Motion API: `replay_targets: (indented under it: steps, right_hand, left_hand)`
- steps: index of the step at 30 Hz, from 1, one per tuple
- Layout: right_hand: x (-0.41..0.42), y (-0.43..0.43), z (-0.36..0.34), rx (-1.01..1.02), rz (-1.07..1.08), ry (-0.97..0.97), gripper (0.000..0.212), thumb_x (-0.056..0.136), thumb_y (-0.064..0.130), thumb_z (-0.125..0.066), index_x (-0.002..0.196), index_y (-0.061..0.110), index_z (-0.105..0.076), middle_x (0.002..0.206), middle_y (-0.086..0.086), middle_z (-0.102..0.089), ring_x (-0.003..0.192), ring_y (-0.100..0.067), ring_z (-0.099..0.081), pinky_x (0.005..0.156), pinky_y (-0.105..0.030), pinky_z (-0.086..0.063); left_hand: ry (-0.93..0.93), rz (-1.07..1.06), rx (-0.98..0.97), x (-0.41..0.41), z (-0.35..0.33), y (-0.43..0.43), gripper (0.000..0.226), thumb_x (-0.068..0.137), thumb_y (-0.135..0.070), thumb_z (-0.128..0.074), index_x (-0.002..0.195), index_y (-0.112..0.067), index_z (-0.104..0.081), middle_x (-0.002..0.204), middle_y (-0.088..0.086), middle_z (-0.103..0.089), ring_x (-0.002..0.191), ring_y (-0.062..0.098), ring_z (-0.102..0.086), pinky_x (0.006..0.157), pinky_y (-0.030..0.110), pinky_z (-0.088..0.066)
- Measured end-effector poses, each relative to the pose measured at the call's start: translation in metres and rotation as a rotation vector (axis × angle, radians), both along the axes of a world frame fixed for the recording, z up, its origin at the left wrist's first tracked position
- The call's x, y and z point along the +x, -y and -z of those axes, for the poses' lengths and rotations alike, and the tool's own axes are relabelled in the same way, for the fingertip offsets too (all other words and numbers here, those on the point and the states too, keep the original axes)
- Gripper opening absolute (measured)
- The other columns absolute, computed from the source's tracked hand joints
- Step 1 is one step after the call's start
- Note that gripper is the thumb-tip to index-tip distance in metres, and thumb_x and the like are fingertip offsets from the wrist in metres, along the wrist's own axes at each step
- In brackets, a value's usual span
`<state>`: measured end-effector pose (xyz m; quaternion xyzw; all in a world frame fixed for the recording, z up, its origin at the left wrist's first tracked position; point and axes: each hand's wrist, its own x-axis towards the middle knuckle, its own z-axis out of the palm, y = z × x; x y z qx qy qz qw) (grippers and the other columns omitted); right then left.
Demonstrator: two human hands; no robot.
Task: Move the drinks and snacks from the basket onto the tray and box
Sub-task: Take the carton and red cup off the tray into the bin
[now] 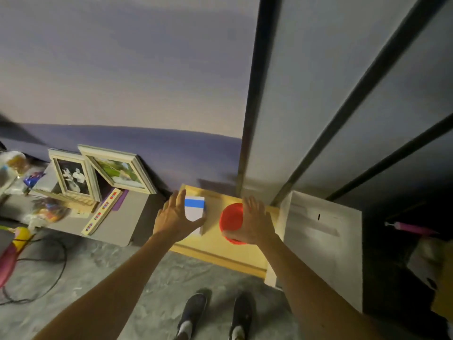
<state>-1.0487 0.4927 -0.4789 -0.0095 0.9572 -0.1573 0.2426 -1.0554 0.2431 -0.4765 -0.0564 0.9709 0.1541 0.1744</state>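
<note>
The white rectangular carton with a blue band (pixel 194 209) stands upright on the pale wooden tray (pixel 235 253), toward its far left side. Just to its right, on the same tray, sits the red round plastic container (pixel 230 220), apparently a cup or tub seen from above. Both look light. The carton should be stiff along its edges but may dent if squeezed across its flat faces, so its 2 narrow sides are the safest places to hold. The red container looks smooth and possibly slippery; a hold around its wall below the rim would suit it best.

The left hand (pixel 175 217) is at the carton's left face with its fingers spread; the thumb reaches under the carton's near edge, and whether the palm presses on it I cannot tell. The right hand (pixel 255 223) lies over the red container's right side, fingers splayed, thumb curled around the near rim; its grip looks loose rather than clamped.

The tray rests on a low surface against the purple wall, with a white box (pixel 323 241) touching it on the right. Well to the left, a grey tabletop (pixel 122 224) carries 2 framed pictures (pixel 98 173) and blurred wrapped goods. No basket can be made out. The person's 2 dark shoes (pixel 215 315) stand on the grey floor nearest the camera.
</note>
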Motion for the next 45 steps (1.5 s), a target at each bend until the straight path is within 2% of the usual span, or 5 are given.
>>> replay_targets:
  steps: [5, 13, 28, 40, 45]
  right_hand:
    - [0.000, 0.009, 0.052, 0.030, 0.044, 0.057, 0.157, 0.050, 0.092, -0.080, 0.167, 0.024, 0.001, 0.175, -0.005, -0.010, 0.158, -0.038, -0.019, 0.116, -0.066, -0.039]
    - [0.009, 0.024, 0.067, 0.046, 0.105, -0.013, 0.154, 0.047, 0.088, -0.082, 0.164, 0.026, -0.002, 0.162, 0.000, -0.027, 0.143, -0.031, -0.038, 0.098, -0.051, -0.056]
    - [0.030, 0.007, -0.129, 0.065, 0.367, -0.315, 0.140, 0.057, 0.090, -0.078, 0.163, 0.025, -0.014, 0.163, -0.003, -0.032, 0.144, -0.029, -0.042, 0.107, -0.052, -0.051]
    - [0.258, -0.138, -0.225, 0.173, 0.833, -0.322, 0.149, 0.062, 0.089, -0.077, 0.167, 0.020, 0.004, 0.172, -0.009, -0.014, 0.156, -0.034, -0.026, 0.122, -0.054, -0.036]
    - [0.398, -0.201, -0.225, 0.120, 1.065, -0.313, 0.147, 0.062, 0.082, -0.084, 0.167, 0.019, -0.003, 0.171, -0.009, -0.020, 0.154, -0.033, -0.033, 0.122, -0.057, -0.037]
  left_hand:
    - [0.087, -0.065, 0.051, -0.011, 0.061, 0.001, 0.134, 0.071, -0.078, -0.079, 0.169, -0.022, -0.006, 0.170, 0.002, -0.023, 0.150, 0.034, -0.038, 0.114, 0.054, -0.044]
    - [0.090, -0.048, 0.126, -0.003, 0.101, 0.007, 0.126, 0.069, -0.044, -0.093, 0.164, -0.024, -0.014, 0.151, 0.012, -0.039, 0.124, 0.039, -0.058, 0.094, 0.051, -0.058]
    - [-0.166, 0.226, 0.303, -0.042, -0.084, 0.000, 0.106, 0.071, -0.065, -0.082, 0.153, -0.029, -0.025, 0.140, 0.006, -0.051, 0.114, 0.030, -0.063, 0.089, 0.047, -0.059]
    - [-0.132, 0.789, 0.422, 0.090, -0.175, -0.219, 0.098, 0.071, -0.081, -0.071, 0.149, -0.031, -0.039, 0.139, -0.004, -0.060, 0.109, 0.014, -0.058, 0.090, 0.037, -0.054]
    - [-0.032, 0.949, 0.404, 0.199, -0.176, -0.318, 0.102, 0.079, -0.068, -0.080, 0.160, -0.027, -0.034, 0.154, 0.000, -0.051, 0.136, 0.022, -0.053, 0.110, 0.041, -0.046]
